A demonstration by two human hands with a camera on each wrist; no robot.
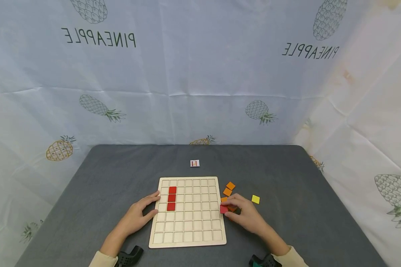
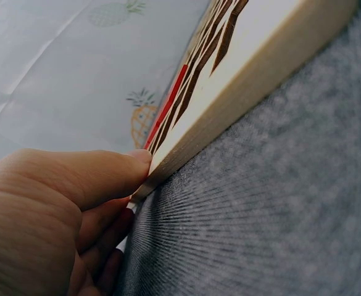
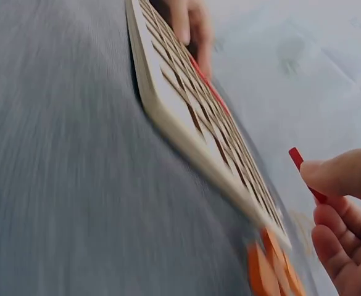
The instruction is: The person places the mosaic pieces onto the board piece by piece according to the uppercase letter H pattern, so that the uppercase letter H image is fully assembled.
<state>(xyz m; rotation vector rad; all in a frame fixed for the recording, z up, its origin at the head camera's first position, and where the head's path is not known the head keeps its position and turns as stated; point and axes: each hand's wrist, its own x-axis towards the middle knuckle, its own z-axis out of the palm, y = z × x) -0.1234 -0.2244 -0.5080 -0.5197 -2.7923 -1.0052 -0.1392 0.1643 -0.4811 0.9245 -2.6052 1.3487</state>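
A pale wooden grid board (image 1: 188, 237) lies flat on the dark table. Three red square tiles (image 1: 171, 198) sit in a column of its cells, left of the middle. My left hand (image 1: 135, 218) rests against the board's left edge, fingers spread; in the left wrist view its thumb (image 2: 109, 174) touches that edge. Beside the right edge, my right hand (image 1: 246, 216) pinches a red tile (image 1: 223, 209) between thumb and fingers. The right wrist view shows this tile (image 3: 295, 158) edge-on, lifted clear of the table. Several orange tiles (image 1: 227, 191) lie near and partly under the right hand.
A lone yellow tile (image 1: 255, 199) lies to the right of the orange ones. Behind the board is a small card (image 1: 195, 163) with a coloured grid pattern. A pineapple-print cloth (image 1: 200, 66) hangs behind the table (image 1: 120, 167).
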